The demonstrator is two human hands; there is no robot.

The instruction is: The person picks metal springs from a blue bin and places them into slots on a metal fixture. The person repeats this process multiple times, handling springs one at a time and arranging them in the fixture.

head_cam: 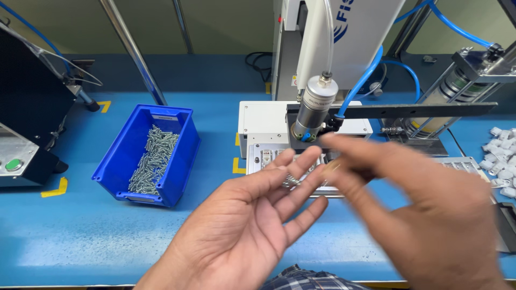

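The wide blue worktable (64, 236) is filling the frame from edge to edge; at top centre the white and grey benchtop machine (344, 32), with its steel cylinder nozzle (316, 107) and blue air hoses (365, 80), is standing over a flat metal fixture plate (258, 158); left of centre the blue plastic bin (183, 150) is sitting with a heap of small silver screws (153, 161) lying inside it; at the right edge a pile of small white plastic parts (502, 156) is lying on the table. In the lower middle the left hand (242, 215) is lying open, palm up, fingers spread, cradling a few small silver screws (290, 181) at the fingertips; the right hand (430, 215), blurred, is reaching across to them, fingers pinched together; whether it is grasping one I cannot tell.
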